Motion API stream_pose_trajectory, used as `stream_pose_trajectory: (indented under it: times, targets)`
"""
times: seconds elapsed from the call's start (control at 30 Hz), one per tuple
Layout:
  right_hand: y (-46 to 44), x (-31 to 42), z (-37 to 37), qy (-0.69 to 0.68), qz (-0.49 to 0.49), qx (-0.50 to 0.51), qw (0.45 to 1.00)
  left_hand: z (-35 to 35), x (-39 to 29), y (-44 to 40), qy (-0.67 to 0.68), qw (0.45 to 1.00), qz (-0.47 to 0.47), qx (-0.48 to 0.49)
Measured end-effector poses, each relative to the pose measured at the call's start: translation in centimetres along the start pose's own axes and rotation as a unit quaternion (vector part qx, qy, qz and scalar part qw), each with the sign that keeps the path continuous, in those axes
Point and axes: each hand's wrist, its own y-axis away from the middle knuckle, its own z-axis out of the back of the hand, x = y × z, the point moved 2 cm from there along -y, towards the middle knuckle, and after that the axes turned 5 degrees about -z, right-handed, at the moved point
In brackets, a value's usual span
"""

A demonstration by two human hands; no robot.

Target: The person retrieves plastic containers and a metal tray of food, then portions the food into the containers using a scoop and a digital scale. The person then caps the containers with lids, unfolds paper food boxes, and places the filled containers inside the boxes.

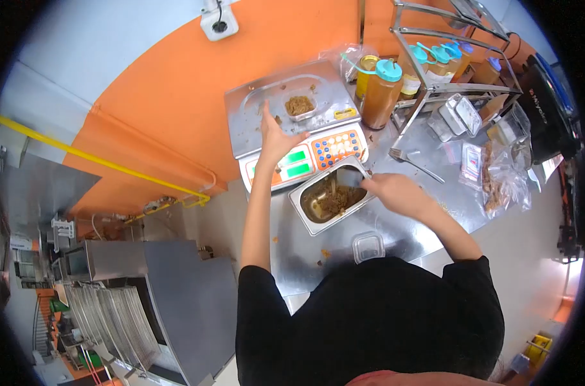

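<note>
My left hand (279,138) is open over the front of a digital scale (336,145), thumb and fingers spread, with nothing in it. On the scale's metal platform sits a small clear plastic tub (301,117) of brown shredded food (299,105), just right of my left fingertips. In front of the scale, a steel food pan (315,228) stands tilted in view, partly filled with brown shredded food (337,202). My right hand (395,192) is closed at the pan's right rim. Something greyish and blurred extends from it into the pan, but I cannot make out its kind.
A fork (418,165) lies on the steel table (292,248) to the right. An empty clear tub (368,246) is near my body. Squeeze bottles (380,96) line the back beside a metal rack (413,71). Plastic bags (508,183) and foil containers (459,118) lie at the right.
</note>
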Motion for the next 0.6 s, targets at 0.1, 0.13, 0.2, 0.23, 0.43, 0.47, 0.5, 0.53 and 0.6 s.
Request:
stream_pose_trajectory:
  times: [0.1,0.13,0.2,0.23,0.43,0.47,0.5,0.53,0.6]
  targets:
    - [0.7,0.6,-0.4,0.109,0.021,-0.004,0.994,-1.3,0.3,-1.8,-0.033,0.999,-0.021,-0.002]
    - [0.8,0.5,-0.2,0.123,0.032,-0.017,0.992,-1.6,0.4,-2.4,-0.037,0.999,-0.027,-0.004]
    - [0.7,0.1,0.6,0.069,-0.001,-0.003,0.998,-2.0,0.5,-3.2,0.031,0.999,-0.032,-0.004]
    - [0.5,-0.1,1.0,0.048,-0.015,-0.006,0.999,-2.2,0.5,-3.5,0.057,0.998,-0.019,-0.004]
    - [0.4,-0.5,3.0,-0.177,-0.134,-0.096,0.97,-1.8,-2.0,-0.8,0.067,0.994,-0.079,-0.04]
    - [0.3,-0.2,3.7,-0.248,-0.151,-0.119,0.949,-1.5,-3.4,0.6,0.087,0.993,-0.06,-0.049]
    - [0.1,0.2,4.4,-0.258,-0.141,-0.143,0.945,-1.0,-5.7,1.8,0.088,0.995,-0.042,-0.035]
    - [0.2,0.7,5.0,-0.27,-0.134,-0.161,0.94,-0.3,-8.6,3.3,0.089,0.996,-0.018,-0.019]
    - [0.2,2.2,5.8,-0.234,-0.095,-0.179,0.951,0.1,-11.2,6.0,0.105,0.994,0.008,0.003]
